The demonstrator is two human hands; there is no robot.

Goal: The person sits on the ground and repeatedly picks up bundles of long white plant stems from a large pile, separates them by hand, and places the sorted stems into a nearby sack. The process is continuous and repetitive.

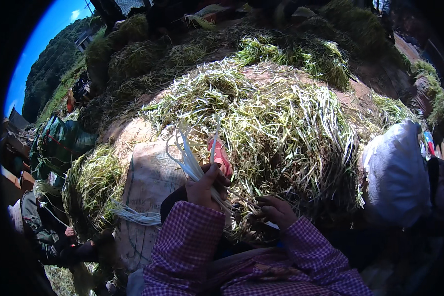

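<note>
My left hand (205, 187) is closed round a loose bundle of pale, peeled plant stalks (188, 157), whose long ends fan up and away from me. To its right, my right hand (277, 212) pinches the end of a thin brownish stem (244, 198) that runs across from the left hand. Just beyond both hands spreads a large heap of tangled green and straw-coloured stalks (288, 129). A second pale bundle (140, 217) lies on a flattened woven sack (148, 166) to my left. What kind of plant it is, I cannot tell.
A red shoe (221, 155) rests against the heap. At right bulges a full white sack (396, 174). Another heap (94, 181) and a dark green bag (64, 138) are at left. Nearby, a person's hand (69, 232) holds a stalk. More piles lie in the shade behind.
</note>
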